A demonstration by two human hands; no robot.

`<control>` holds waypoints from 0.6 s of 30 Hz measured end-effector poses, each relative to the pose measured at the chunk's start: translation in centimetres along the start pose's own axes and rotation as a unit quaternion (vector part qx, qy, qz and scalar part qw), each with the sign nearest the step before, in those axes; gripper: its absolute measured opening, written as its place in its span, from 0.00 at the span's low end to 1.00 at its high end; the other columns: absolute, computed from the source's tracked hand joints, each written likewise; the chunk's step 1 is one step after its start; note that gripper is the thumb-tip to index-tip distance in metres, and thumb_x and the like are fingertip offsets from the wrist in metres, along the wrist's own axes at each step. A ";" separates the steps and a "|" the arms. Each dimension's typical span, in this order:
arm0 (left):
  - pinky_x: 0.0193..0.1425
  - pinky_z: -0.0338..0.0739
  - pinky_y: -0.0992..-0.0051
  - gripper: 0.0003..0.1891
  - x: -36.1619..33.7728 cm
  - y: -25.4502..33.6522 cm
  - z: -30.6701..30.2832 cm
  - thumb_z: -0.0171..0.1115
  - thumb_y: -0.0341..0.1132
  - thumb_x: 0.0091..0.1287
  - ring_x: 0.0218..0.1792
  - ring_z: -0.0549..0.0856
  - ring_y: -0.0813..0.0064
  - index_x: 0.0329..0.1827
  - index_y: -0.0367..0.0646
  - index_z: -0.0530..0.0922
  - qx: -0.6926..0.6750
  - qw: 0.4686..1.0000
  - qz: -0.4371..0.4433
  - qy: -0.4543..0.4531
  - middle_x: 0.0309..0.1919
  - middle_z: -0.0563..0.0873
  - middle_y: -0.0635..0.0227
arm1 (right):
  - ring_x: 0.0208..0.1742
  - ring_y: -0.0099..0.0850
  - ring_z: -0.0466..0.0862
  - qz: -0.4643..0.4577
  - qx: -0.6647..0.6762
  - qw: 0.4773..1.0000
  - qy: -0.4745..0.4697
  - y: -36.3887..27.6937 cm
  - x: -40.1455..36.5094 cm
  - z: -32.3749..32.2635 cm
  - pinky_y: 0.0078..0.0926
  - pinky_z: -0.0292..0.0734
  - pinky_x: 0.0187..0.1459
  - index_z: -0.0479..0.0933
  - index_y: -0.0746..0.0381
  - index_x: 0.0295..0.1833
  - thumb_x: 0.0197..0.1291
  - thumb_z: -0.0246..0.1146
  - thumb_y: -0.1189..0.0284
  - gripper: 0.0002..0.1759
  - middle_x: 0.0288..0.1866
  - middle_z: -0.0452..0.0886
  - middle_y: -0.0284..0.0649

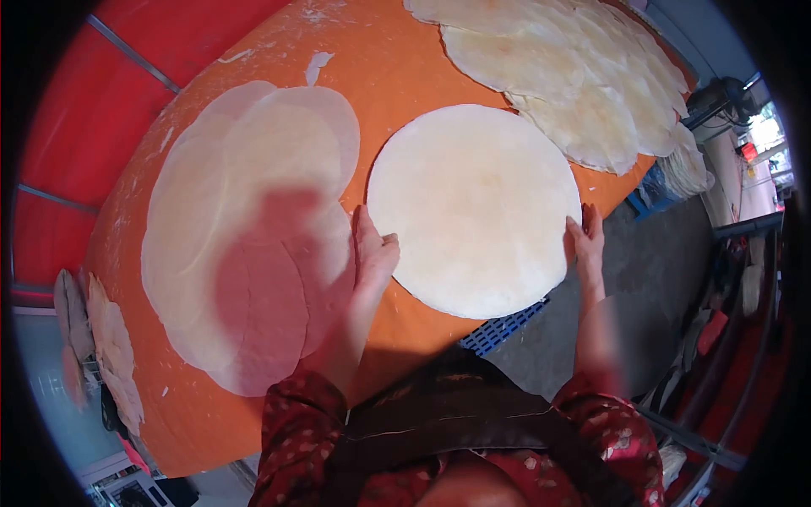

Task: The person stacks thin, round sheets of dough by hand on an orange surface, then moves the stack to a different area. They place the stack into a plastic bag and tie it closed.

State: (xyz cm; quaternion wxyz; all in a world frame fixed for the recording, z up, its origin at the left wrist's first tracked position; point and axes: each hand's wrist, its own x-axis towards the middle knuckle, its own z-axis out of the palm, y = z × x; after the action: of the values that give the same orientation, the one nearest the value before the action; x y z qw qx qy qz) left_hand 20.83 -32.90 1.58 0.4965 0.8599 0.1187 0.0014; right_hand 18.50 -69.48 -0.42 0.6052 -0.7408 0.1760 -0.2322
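Observation:
A large round pale flatbread (477, 211) is held between my two hands, in front of me over the orange table's edge. My left hand (374, 247) grips its left rim, thumb on top. On the opposite rim, my right hand (587, 234) pinches the bread between thumb and fingers. Left of it, several thin round dough sheets (253, 152) lie overlapping on the orange tabletop (397, 51), with a shadow across their lower part. A wide pile of overlapping flatbreads (566, 76) covers the table's far right.
More sheets (114, 355) hang at the table's left edge. A small dough scrap (318, 68) lies near the back. Beyond the table's right edge are a blue plastic grate (507, 328) and grey floor (655, 262). Red panels (93, 110) stand at the left.

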 end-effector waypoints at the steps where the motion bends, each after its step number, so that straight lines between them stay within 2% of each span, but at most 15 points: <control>1: 0.69 0.44 0.70 0.35 -0.2 0.4 0.3 0.49 0.24 0.49 0.67 0.50 0.58 0.63 0.29 0.48 0.000 1.000 -0.003 0.011 0.63 0.54 0.47 | 0.61 0.32 0.65 -0.015 0.010 0.999 -0.036 -0.2 -0.7 0.3 0.22 0.59 0.59 0.55 0.72 0.62 0.52 0.58 0.80 0.31 0.60 0.64 0.49; 4: 0.68 0.47 0.69 0.36 0.8 -1.6 1.2 0.49 0.23 0.47 0.66 0.52 0.57 0.63 0.29 0.50 0.019 0.999 0.026 0.026 0.63 0.55 0.47 | 0.59 0.30 0.67 0.023 0.058 0.997 -0.040 -0.9 -0.8 1.4 0.20 0.61 0.57 0.57 0.71 0.61 0.52 0.56 0.82 0.29 0.59 0.65 0.46; 6: 0.67 0.50 0.69 0.36 1.4 -2.2 1.2 0.50 0.23 0.46 0.64 0.55 0.57 0.62 0.32 0.52 0.033 0.998 0.049 0.020 0.61 0.58 0.49 | 0.54 0.27 0.70 0.028 0.036 0.997 -0.056 -1.3 -0.5 0.8 0.19 0.65 0.53 0.61 0.69 0.60 0.50 0.56 0.83 0.28 0.55 0.70 0.42; 7: 0.65 0.54 0.68 0.34 1.0 -0.3 -0.4 0.53 0.25 0.46 0.62 0.59 0.57 0.61 0.34 0.55 0.015 0.999 0.033 -0.007 0.58 0.62 0.50 | 0.50 0.26 0.73 0.005 0.020 0.997 -0.071 -2.3 -0.5 0.6 0.19 0.68 0.50 0.64 0.70 0.56 0.49 0.57 0.83 0.26 0.52 0.72 0.41; 8: 0.63 0.58 0.68 0.33 0.3 1.5 -2.0 0.55 0.26 0.46 0.59 0.63 0.57 0.59 0.36 0.59 -0.005 0.999 0.016 -0.031 0.54 0.65 0.50 | 0.45 0.24 0.74 0.020 0.007 0.994 -0.103 -4.1 -0.4 0.2 0.18 0.69 0.45 0.64 0.69 0.55 0.49 0.57 0.83 0.24 0.48 0.74 0.39; 9: 0.57 0.63 0.70 0.30 0.9 -1.1 -1.9 0.58 0.27 0.46 0.52 0.68 0.61 0.56 0.37 0.62 -0.057 0.998 0.026 -0.003 0.48 0.69 0.55 | 0.41 0.22 0.74 0.037 -0.013 0.997 -0.059 -4.6 -0.2 0.1 0.17 0.69 0.41 0.63 0.69 0.55 0.50 0.57 0.82 0.23 0.44 0.75 0.38; 10: 0.51 0.68 0.72 0.27 1.5 -3.7 -1.8 0.61 0.28 0.47 0.45 0.73 0.66 0.52 0.38 0.65 -0.109 0.993 0.039 0.025 0.42 0.73 0.60 | 0.40 0.22 0.73 0.001 -0.067 0.996 -0.056 -3.3 1.0 -1.0 0.16 0.69 0.41 0.61 0.68 0.57 0.51 0.57 0.82 0.25 0.42 0.74 0.38; 11: 0.49 0.69 0.75 0.27 1.7 -4.8 -3.2 0.61 0.28 0.48 0.44 0.73 0.71 0.53 0.38 0.65 -0.115 0.992 0.040 0.023 0.44 0.73 0.62 | 0.38 0.23 0.73 -0.019 -0.083 0.996 -0.027 -2.3 2.2 -2.1 0.16 0.69 0.41 0.61 0.69 0.56 0.52 0.57 0.81 0.24 0.42 0.73 0.39; 12: 0.46 0.70 0.78 0.21 0.2 -2.4 -6.4 0.61 0.26 0.50 0.42 0.74 0.75 0.49 0.38 0.68 -0.164 0.986 0.034 0.027 0.41 0.74 0.65 | 0.37 0.23 0.73 -0.078 -0.080 0.994 -0.016 -1.4 3.4 -2.9 0.17 0.69 0.41 0.61 0.70 0.56 0.52 0.58 0.81 0.24 0.42 0.72 0.40; 13: 0.43 0.70 0.81 0.16 -1.2 0.0 -9.7 0.60 0.25 0.52 0.40 0.74 0.79 0.45 0.38 0.71 -0.212 0.976 0.029 0.031 0.39 0.75 0.69 | 0.37 0.24 0.73 -0.061 -0.030 0.997 -0.037 -3.4 2.9 -2.4 0.18 0.70 0.41 0.62 0.70 0.56 0.53 0.57 0.81 0.23 0.42 0.72 0.41; 15: 0.40 0.71 0.82 0.08 -0.6 -6.0 -12.9 0.58 0.21 0.51 0.35 0.75 0.80 0.34 0.38 0.73 -0.455 0.878 0.070 0.130 0.32 0.76 0.70 | 0.35 0.22 0.75 -0.081 -0.104 0.988 -0.077 -8.1 1.0 0.1 0.17 0.70 0.38 0.67 0.70 0.51 0.56 0.56 0.79 0.17 0.36 0.75 0.39; 16: 0.36 0.70 0.81 0.08 -0.9 -7.6 -17.0 0.56 0.18 0.49 0.30 0.75 0.79 0.28 0.41 0.72 -0.409 0.898 0.081 0.142 0.25 0.75 0.69 | 0.34 0.22 0.76 -0.079 -0.138 0.982 -0.106 -9.8 -0.5 1.9 0.16 0.71 0.37 0.68 0.70 0.50 0.57 0.55 0.78 0.15 0.34 0.77 0.38; 17: 0.42 0.72 0.78 0.09 -1.4 -9.7 -20.1 0.54 0.18 0.51 0.32 0.77 0.75 0.32 0.41 0.73 -0.571 0.810 0.058 0.121 0.29 0.77 0.67 | 0.34 0.22 0.77 -0.064 -0.120 0.981 -0.142 -10.9 -2.5 4.3 0.16 0.71 0.36 0.69 0.69 0.49 0.57 0.55 0.77 0.14 0.33 0.78 0.38; 18: 0.48 0.73 0.74 0.07 -1.8 -11.8 -22.8 0.53 0.18 0.51 0.35 0.78 0.71 0.31 0.38 0.73 -0.622 0.762 0.052 0.174 0.30 0.78 0.63 | 0.33 0.22 0.77 -0.048 -0.103 0.978 -0.176 -12.2 -4.6 6.7 0.16 0.71 0.35 0.70 0.69 0.48 0.58 0.54 0.77 0.13 0.33 0.78 0.39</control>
State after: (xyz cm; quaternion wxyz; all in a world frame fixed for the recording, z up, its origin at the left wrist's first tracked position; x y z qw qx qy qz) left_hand 13.93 -8.13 3.32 0.8921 0.3521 0.1315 0.2505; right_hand 18.16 -59.05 9.86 0.5349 -0.8362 0.0540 -0.1082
